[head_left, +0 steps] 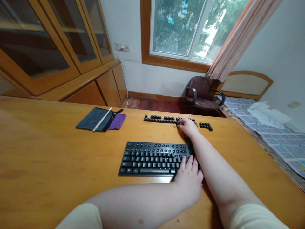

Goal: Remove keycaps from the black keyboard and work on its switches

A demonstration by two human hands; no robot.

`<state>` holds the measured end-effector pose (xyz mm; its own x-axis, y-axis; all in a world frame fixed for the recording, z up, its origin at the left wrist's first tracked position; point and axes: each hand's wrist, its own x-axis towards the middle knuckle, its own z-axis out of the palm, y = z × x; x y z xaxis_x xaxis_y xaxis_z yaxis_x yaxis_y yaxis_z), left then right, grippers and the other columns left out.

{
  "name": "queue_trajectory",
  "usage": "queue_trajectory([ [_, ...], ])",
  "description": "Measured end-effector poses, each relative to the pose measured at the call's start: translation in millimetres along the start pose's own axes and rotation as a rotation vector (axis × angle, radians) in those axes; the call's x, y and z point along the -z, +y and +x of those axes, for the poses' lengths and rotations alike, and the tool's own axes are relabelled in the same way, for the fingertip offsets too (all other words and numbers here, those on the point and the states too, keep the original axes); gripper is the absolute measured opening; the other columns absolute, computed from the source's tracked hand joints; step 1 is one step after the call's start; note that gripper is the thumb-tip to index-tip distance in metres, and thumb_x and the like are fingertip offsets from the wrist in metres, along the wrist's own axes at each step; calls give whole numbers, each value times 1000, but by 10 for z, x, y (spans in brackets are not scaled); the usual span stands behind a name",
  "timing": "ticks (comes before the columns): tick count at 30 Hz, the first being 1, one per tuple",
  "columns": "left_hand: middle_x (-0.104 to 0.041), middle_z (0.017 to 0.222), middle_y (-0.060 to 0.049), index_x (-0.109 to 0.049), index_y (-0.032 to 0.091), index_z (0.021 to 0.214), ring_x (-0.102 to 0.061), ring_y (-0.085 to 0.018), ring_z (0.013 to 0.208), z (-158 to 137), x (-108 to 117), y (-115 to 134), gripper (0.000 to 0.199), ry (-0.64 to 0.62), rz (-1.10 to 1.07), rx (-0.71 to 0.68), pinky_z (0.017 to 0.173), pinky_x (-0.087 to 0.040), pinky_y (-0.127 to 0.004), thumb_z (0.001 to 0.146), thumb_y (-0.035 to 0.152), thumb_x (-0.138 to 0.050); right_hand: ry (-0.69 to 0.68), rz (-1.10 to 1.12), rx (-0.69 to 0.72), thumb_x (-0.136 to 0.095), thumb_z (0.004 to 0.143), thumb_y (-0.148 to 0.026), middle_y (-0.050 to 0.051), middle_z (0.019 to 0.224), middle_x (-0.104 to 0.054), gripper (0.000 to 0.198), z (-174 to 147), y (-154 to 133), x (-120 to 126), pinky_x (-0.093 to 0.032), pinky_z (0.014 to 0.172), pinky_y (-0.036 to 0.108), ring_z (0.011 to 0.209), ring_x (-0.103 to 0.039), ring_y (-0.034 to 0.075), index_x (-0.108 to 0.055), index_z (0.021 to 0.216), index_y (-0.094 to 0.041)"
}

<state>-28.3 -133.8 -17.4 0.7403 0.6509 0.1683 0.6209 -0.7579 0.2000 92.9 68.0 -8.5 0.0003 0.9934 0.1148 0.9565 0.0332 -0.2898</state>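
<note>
A black keyboard (147,159) lies on the wooden desk in front of me. Keycaps cover its lower rows, while bare key sockets show in the upper rows. My left hand (189,178) rests on the keyboard's right end, fingers spread over the keys. Beyond the keyboard, loose black keycaps (162,120) are lined up in rows near the desk's far edge. My right hand (188,126) is at the right part of these rows, thumb and fingers pinched on a keycap that is mostly hidden. A smaller group of keycaps (205,126) sits to its right.
Left of the keycaps lie a dark grey pouch (88,119), a white stick-like tool (103,119) across it and a purple cloth (117,121). Past the desk (59,159) stand a glass-door cabinet (57,68), a brown armchair (199,90) and a bed (269,127).
</note>
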Motion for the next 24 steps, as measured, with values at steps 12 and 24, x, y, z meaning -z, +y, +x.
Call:
queue_trajectory([
  [12,-37,142,-18,-45,15,130,-29,-33,132,-15,44,-20,46,-14,-43,10,105,-15,-54,90,33,-35,225,170,-30,-42,87,-46,9,83,-68,40,-93,172,124,-40,67,28,78,-60,22,-68,90,-16],
  [24,-35,144,-14,-39,14,136,-27,-34,132,21,-30,-44,48,-2,-17,59,106,-18,-53,91,28,-33,427,258,0,-44,84,-43,5,68,-61,37,-196,412,379,-39,63,28,68,-54,19,-67,77,-15],
])
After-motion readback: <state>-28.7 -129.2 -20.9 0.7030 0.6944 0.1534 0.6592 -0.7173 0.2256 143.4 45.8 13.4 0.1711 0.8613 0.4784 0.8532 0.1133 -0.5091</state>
